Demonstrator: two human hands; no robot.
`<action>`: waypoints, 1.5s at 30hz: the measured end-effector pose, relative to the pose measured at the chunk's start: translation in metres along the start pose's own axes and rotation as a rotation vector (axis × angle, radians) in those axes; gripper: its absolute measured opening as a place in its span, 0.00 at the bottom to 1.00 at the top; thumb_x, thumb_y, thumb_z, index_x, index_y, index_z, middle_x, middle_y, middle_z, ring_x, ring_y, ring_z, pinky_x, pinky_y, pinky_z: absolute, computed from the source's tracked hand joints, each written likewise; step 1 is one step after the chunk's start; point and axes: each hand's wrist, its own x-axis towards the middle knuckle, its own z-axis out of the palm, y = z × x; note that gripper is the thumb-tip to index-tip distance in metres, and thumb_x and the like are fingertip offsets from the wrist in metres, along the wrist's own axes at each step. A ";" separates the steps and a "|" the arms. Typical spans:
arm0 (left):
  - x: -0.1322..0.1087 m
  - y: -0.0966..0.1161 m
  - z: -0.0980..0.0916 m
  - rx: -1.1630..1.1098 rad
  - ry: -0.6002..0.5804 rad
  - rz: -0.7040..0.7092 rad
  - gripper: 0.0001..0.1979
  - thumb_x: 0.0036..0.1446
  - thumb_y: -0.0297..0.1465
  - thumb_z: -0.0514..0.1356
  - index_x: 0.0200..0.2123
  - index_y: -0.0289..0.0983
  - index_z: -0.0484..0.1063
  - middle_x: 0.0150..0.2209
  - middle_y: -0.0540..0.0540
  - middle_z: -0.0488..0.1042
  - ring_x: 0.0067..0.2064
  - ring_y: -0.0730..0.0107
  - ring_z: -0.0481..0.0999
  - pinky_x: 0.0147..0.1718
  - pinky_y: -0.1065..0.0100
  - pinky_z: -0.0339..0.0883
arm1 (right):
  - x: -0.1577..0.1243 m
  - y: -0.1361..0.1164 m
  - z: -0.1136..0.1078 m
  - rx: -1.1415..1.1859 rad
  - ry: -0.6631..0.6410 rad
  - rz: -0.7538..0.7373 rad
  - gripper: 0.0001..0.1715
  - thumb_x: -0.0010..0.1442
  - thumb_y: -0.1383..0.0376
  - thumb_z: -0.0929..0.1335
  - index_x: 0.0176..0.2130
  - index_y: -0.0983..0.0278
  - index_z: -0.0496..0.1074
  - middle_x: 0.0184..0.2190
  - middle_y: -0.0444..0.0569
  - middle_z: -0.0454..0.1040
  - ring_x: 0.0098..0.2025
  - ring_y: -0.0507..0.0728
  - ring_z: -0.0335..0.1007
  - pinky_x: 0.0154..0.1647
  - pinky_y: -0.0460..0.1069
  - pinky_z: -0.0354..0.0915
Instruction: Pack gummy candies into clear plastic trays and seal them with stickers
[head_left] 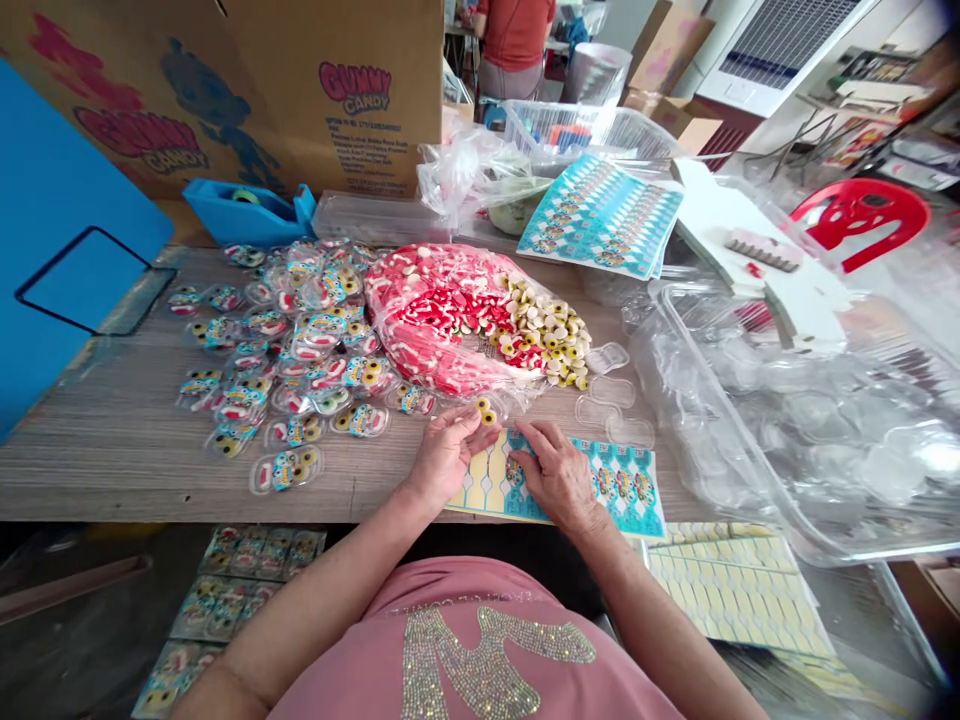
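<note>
Lying flat at the near edge of the surface (112,440), the sticker sheet (622,490) runs with its long axis left to right along that edge, its right end angled slightly toward me; the left part shows bare yellowish backing, the right part rows of blue stickers. From my remote seat I see my left hand (442,455) over the sheet's left end, fingers closed in a pinch on a small candy pack (486,411) with two yellow gummies showing, held just above the sheet's far edge. My right hand (559,480) rests on the sheet's middle, fingers bent with their tips down on it; I cannot tell whether they grip a sticker. Just beyond the hands sits a clear bag of gummies (465,315), red to the left and yellow to the right. Filled packs (292,350) lie scattered to its left, empty clear shells (611,390) to its right. A clear bin (787,420) stands at the right, more sticker sheets (600,215) behind the bag, and a cardboard box (300,90) at the back.
</note>
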 end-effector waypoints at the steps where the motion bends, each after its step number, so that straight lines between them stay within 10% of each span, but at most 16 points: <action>1: 0.000 0.000 0.000 -0.006 0.004 -0.003 0.10 0.43 0.26 0.71 0.30 0.33 0.75 0.30 0.44 0.81 0.33 0.63 0.82 0.43 0.58 0.75 | 0.001 -0.002 0.000 -0.040 -0.023 0.008 0.21 0.66 0.63 0.65 0.57 0.62 0.72 0.47 0.56 0.74 0.40 0.59 0.74 0.34 0.50 0.70; 6: 0.001 0.001 0.000 -0.016 -0.008 0.004 0.09 0.43 0.26 0.71 0.29 0.33 0.75 0.30 0.44 0.81 0.33 0.63 0.82 0.43 0.57 0.75 | 0.003 -0.006 0.000 -0.209 -0.096 -0.015 0.21 0.67 0.64 0.63 0.57 0.62 0.73 0.45 0.57 0.72 0.34 0.58 0.71 0.23 0.48 0.62; 36: 0.000 -0.005 0.004 -0.072 -0.025 -0.014 0.10 0.42 0.27 0.73 0.30 0.33 0.77 0.30 0.45 0.81 0.32 0.64 0.81 0.42 0.59 0.76 | 0.031 0.014 0.005 -0.231 -0.110 -0.237 0.13 0.63 0.74 0.61 0.34 0.65 0.73 0.34 0.52 0.73 0.30 0.55 0.67 0.30 0.49 0.58; 45: 0.001 -0.008 -0.002 -0.009 -0.121 -0.046 0.12 0.44 0.29 0.72 0.33 0.33 0.77 0.31 0.43 0.81 0.33 0.60 0.82 0.35 0.59 0.77 | 0.013 0.023 -0.006 0.094 0.062 -0.274 0.13 0.62 0.77 0.59 0.38 0.62 0.66 0.38 0.51 0.69 0.36 0.55 0.68 0.36 0.49 0.67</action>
